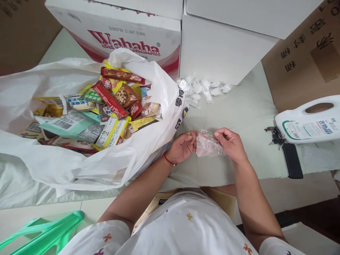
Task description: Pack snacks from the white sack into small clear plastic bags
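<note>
A crinkled clear plastic bag (209, 144) is stretched between both hands above the pale cloth. My left hand (183, 146) has its fingers curled onto the bag's left edge, with a ring and a red bracelet showing. My right hand (232, 143) pinches the bag's upper right edge between thumb and bent fingers. Just left of my left hand stands a large white plastic bag (148, 156) full of wrapped snacks (111, 99). Beyond the hands, several small clear-wrapped white packets (205, 88) lie in a loose row.
A Wahaha carton (127, 39) and a white box (217, 46) stand at the back. On the right are a brown carton (305, 60), a white detergent bottle (310, 122), keys (276, 136) and a black phone (292, 161). A green strap-like item (50, 233) lies lower left.
</note>
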{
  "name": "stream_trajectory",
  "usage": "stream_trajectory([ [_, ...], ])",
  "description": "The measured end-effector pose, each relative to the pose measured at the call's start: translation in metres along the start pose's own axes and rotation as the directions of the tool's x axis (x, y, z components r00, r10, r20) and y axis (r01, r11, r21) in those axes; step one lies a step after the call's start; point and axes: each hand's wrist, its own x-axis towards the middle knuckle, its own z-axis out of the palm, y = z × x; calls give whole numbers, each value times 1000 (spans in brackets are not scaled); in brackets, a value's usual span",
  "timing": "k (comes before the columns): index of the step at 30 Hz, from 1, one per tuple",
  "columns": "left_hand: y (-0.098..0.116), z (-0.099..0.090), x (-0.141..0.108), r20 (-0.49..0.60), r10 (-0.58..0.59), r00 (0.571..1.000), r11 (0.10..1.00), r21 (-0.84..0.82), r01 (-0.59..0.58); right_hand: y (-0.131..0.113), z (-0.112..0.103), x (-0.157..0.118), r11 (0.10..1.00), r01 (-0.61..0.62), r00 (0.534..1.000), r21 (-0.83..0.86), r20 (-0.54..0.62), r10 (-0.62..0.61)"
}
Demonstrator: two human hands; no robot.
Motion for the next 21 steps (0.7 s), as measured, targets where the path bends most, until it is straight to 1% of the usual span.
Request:
stream_trajectory([
  [3, -4, 3, 2, -86, -18, 996, 999, -47, 14, 5, 15, -3, 999, -14, 993, 43, -115, 18],
  [5, -9, 5, 4, -105, -59, 993, 996, -66, 52, 7, 26, -6, 1000, 7, 990, 21, -143, -4],
  [8, -14, 8, 5, -88, -139, 986, 988, -74, 133, 9, 40, -10, 988, 106, 984, -110, -133, -120],
  [10, -13, 8, 4, -93, -165, 982, 986, -17, 164, 10, 41, -10, 970, 157, 970, -187, -154, -187],
  [11, -12, 8, 4, -97, -171, 981, 984, 29, 174, 11, 40, -10, 966, 162, 963, -203, -181, -199],
  [13, -8, 7, 3, -100, -167, 981, 977, 115, 178, 13, 33, -8, 973, 138, 950, -185, -251, -183],
  [16, -1, 5, 2, -118, -120, 986, 978, 159, 138, 17, 15, -5, 991, 107, 920, -82, -369, -129],
  [18, 3, 3, 3, -154, -80, 985, 980, 167, 106, 19, 0, -5, 993, 116, 882, -21, -458, -113],
  [21, 6, -1, 6, -225, 17, 974, 982, 187, 27, 22, -23, -7, 986, 161, 799, 43, -592, -105],
])
